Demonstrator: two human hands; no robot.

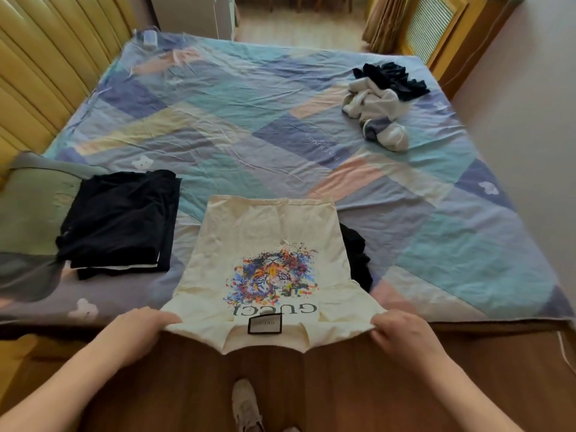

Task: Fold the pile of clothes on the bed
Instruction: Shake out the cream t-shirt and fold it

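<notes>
A cream T-shirt [268, 232] with a colourful tiger print lies stretched from the bed's near edge, its collar end toward me and its sides folded in. My left hand [137, 330] grips its left shoulder corner. My right hand [405, 333] grips the right shoulder corner. A dark garment [357, 257] lies partly under the shirt's right side. A folded stack of black clothes [121, 222] sits to the left. An unfolded pile of white, navy and blue-grey clothes [380, 101] lies at the far right of the bed.
The bed carries a blue, pink and yellow patchwork sheet [218, 120]. A grey-green pillow [31, 201] lies at the left against a yellow padded headboard [37, 67]. Wooden floor and my shoe [246, 406] are below.
</notes>
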